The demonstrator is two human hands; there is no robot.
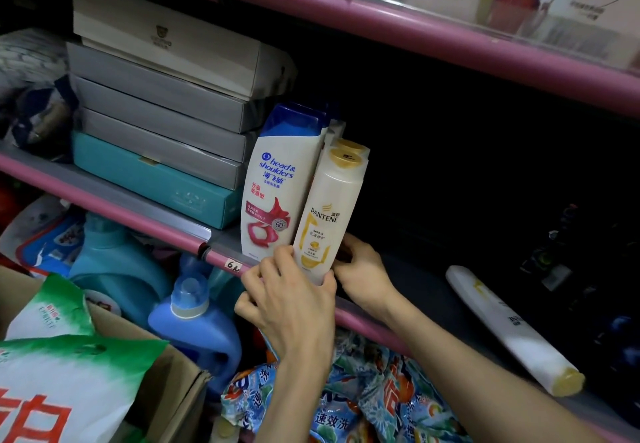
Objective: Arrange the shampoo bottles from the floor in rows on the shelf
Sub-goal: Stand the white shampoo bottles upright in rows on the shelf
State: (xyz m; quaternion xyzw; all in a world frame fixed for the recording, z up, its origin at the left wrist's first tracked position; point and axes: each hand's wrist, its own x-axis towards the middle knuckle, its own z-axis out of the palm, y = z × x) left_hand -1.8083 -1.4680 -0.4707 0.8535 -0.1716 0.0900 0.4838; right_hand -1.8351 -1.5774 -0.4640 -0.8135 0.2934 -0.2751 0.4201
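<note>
Pink-edged store shelf (221,258), frame centre: left hand (287,299) and right hand (360,271) both grasp upright cream yellow-capped Pantene bottle (329,214); brown cardboard box (166,383), lower left, holds green-white detergent bags (69,380).

White bottle with blue cap (277,186) reads "head & shoulders", 海飞丝, plus a "60" badge. Cream bottle with gold cap (329,214) reads "PANTENE", "REPAIR". Shelf-edge tag (232,264) shows a handwritten "6"; colourful bag (349,418) below reads 速效洗.
</note>
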